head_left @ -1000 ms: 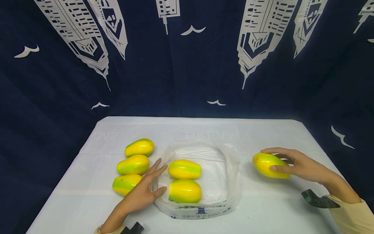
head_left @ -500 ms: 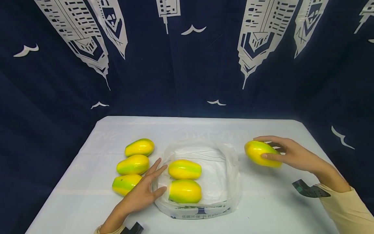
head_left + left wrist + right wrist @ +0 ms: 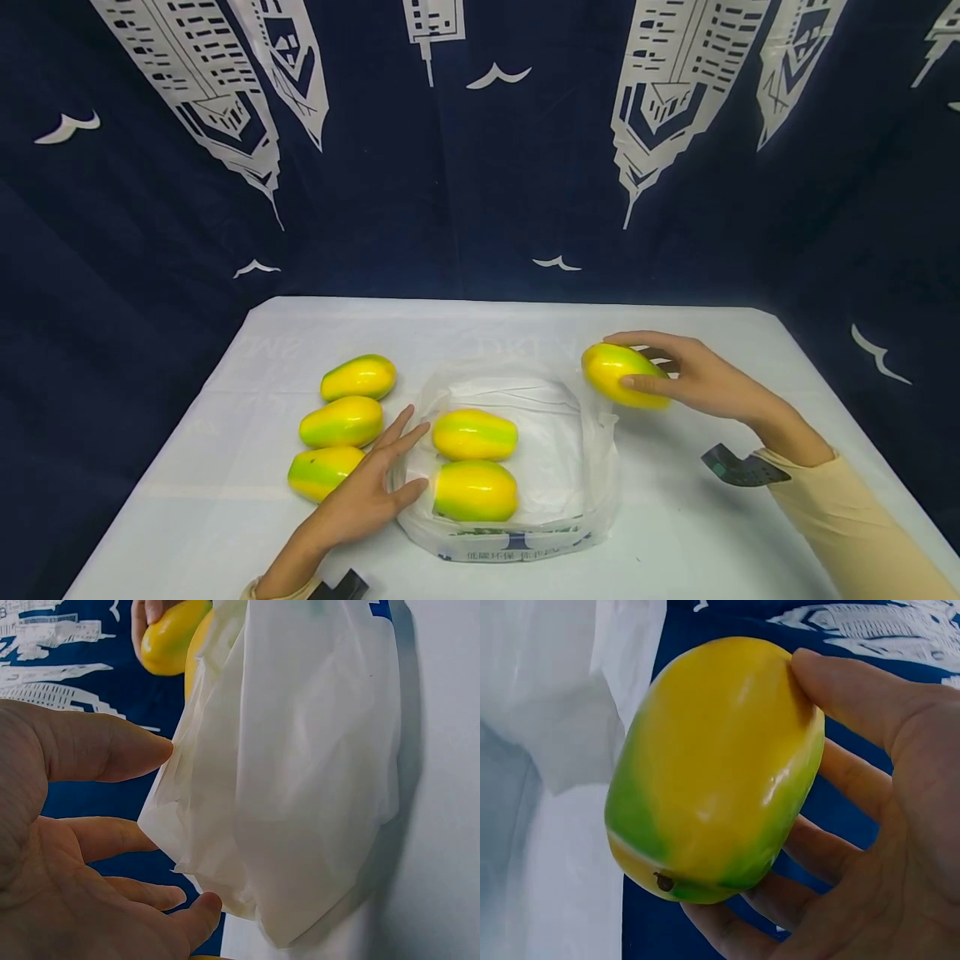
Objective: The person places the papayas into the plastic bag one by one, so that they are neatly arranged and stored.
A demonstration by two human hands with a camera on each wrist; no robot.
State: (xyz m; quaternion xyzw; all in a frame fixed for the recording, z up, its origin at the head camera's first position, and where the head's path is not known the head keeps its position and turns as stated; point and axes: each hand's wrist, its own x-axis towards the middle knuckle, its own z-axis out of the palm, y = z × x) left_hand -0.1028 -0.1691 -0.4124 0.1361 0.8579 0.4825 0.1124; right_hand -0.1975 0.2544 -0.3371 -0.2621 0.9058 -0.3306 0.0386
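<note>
My right hand [image 3: 701, 375] holds a yellow-green mango [image 3: 618, 375] above the table, just beyond the right rim of a white plastic bag [image 3: 600, 467]. In the right wrist view, thumb and fingers curl round this mango [image 3: 712, 765], and its dark stem end shows. The bag stands with its mouth spread wide; two mangoes [image 3: 475, 434] lie inside on its left. My left hand [image 3: 367, 492] lies at the bag's left edge, fingers spread. In the left wrist view its thumb and fingertips touch or nearly touch the bag wall [image 3: 315, 765].
Left of the bag, three more mangoes [image 3: 358, 377] lie in a column on the white table [image 3: 195, 500]; the left hand partly covers the nearest one. Behind the table hangs a dark blue cloth [image 3: 450, 183] with white buildings and birds.
The right hand has carried its mango leftward and away from me, from the table's right side to near the bag's right rim. The left hand has stayed in place.
</note>
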